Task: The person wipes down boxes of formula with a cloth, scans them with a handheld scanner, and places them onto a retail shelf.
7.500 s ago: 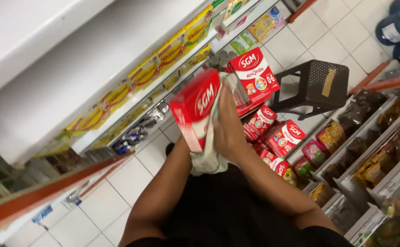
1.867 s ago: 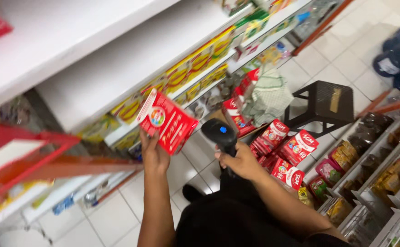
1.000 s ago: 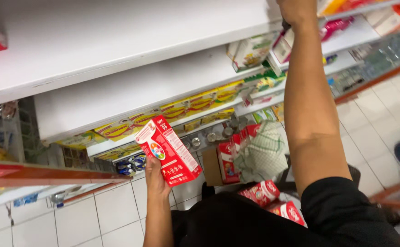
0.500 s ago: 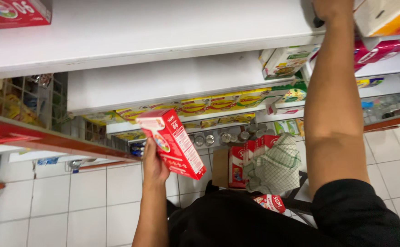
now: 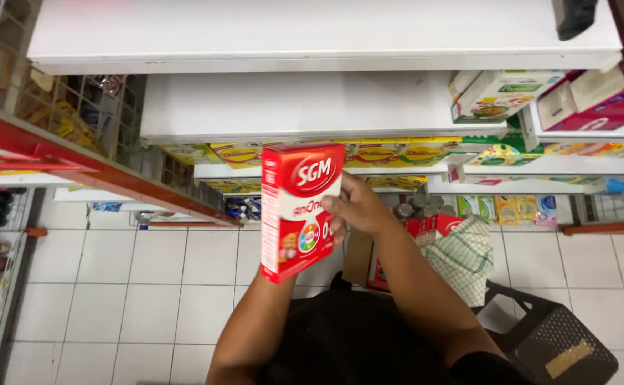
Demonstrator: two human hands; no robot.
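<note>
A red carton (image 5: 299, 207), seemingly stiff, light card best gripped by its flat sides, stands upright before white shelves (image 5: 326, 107), the right hand (image 5: 358, 210) clasping its edge and the left hand, hidden behind, apparently holding it from below.

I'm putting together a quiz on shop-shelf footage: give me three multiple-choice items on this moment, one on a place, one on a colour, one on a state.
1. Where is the checked cloth?
A. by a black stool
B. on the top shelf
C. in the left hand

2. Main colour of the held carton?
A. green
B. red
C. blue

3. How is the carton held?
A. lying on the floor
B. one hand only
C. both hands on it, upright

A: it lies beside the black stool.
B: its faces are red.
C: the left hand is under it, the right hand on its side.
</note>
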